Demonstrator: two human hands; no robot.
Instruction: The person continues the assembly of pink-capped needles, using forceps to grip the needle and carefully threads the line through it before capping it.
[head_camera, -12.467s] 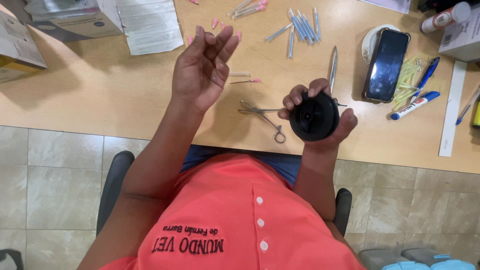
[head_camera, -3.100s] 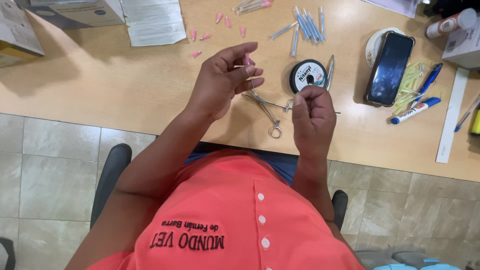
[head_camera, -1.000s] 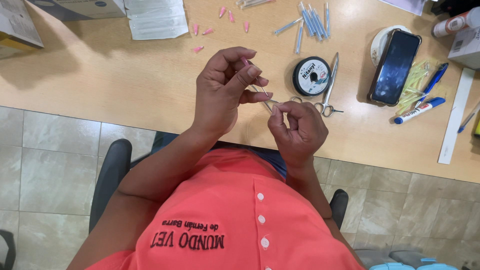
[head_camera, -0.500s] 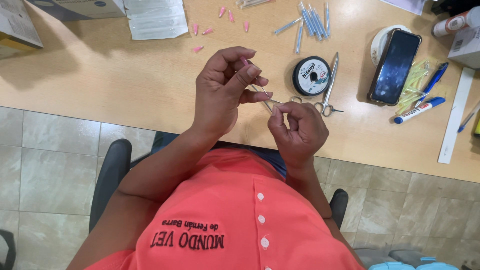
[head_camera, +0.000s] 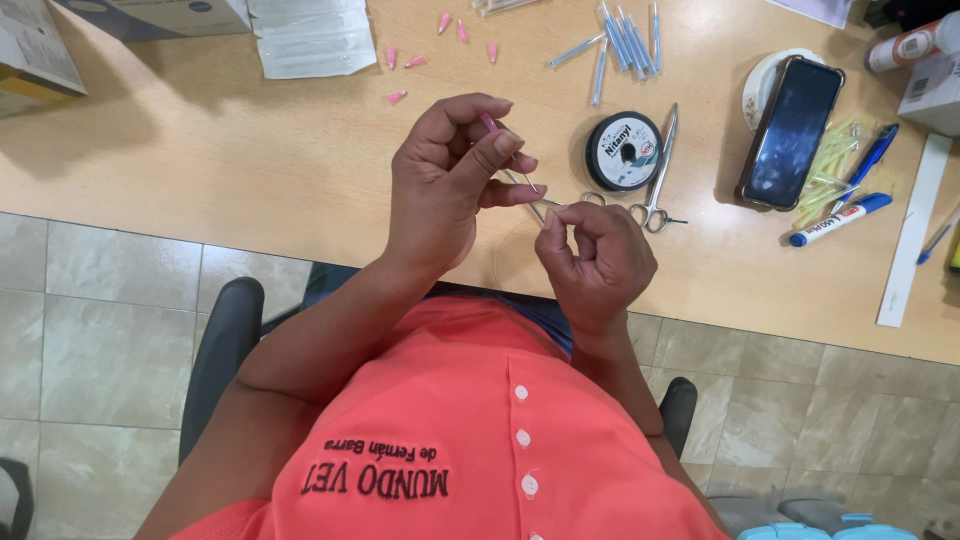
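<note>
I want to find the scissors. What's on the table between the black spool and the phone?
In the head view, the metal scissors lie between the black spool and the phone, handles toward the person, on the wooden table.

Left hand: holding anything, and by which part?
Yes. The left hand pinches a needle by its pink hub end, metal shaft pointing toward the right hand.

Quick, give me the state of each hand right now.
Left hand: closed, pinching a pink-hubbed needle.
Right hand: closed, fingertips pinched near the needle's tip; what it holds cannot be told.
</note>
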